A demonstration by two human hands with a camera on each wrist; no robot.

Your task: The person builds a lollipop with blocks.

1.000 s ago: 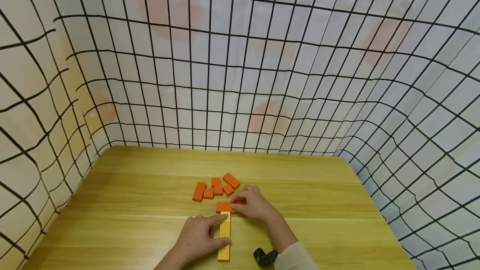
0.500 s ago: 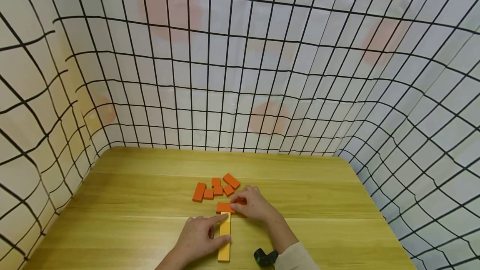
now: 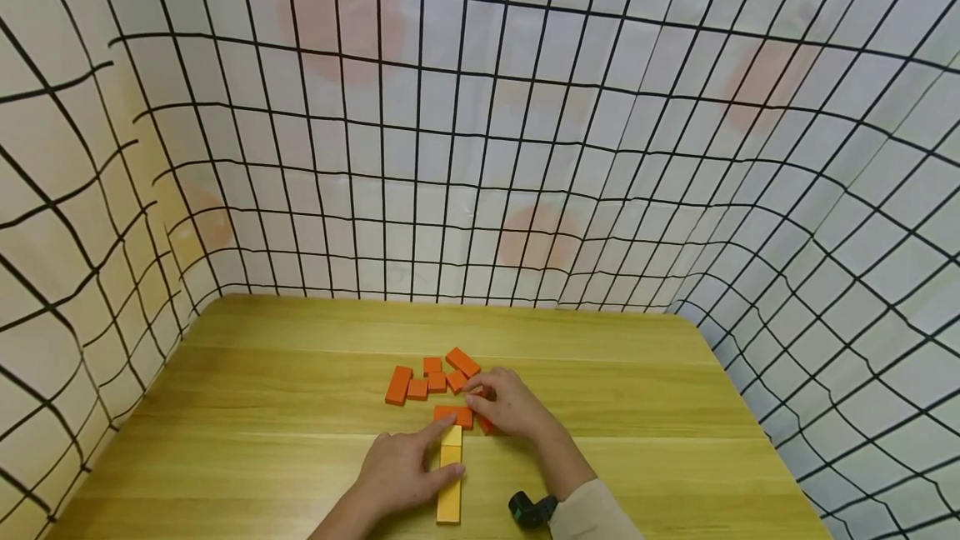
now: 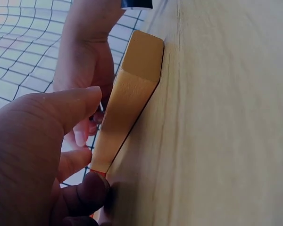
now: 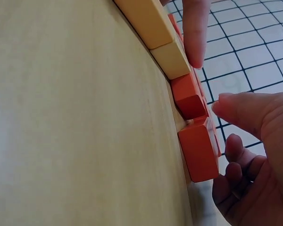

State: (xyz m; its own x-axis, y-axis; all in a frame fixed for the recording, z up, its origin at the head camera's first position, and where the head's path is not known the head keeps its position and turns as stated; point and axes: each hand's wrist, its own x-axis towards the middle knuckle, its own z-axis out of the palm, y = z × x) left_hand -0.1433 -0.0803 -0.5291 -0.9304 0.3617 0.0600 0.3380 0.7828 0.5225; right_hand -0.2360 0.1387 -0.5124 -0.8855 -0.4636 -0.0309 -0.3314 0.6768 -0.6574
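A long yellow block (image 3: 449, 502) and a small paler yellow block (image 3: 452, 437) lie end to end in the head view. An orange block (image 3: 465, 417) lies crosswise at their far end. My left hand (image 3: 401, 467) has its index fingertip on that orange block, while the thumb reaches over the long yellow one. To the right, my right hand (image 3: 512, 407) hovers by another orange block (image 3: 487, 425), which it partly covers. In the right wrist view, thumb and fingers stand apart around this right-hand orange block (image 5: 198, 153), gripping nothing.
Several loose orange blocks (image 3: 437, 382), long and short, lie just beyond on the wooden table (image 3: 262, 407). A black device (image 3: 531, 510) sits by the right wrist. Black netting (image 3: 487, 140) before pale sheeting surrounds the back and sides.
My left index finger has moved forward from the small pale yellow block to the crosswise orange block. My right hand has let go of that orange block and shifted slightly away to the right.
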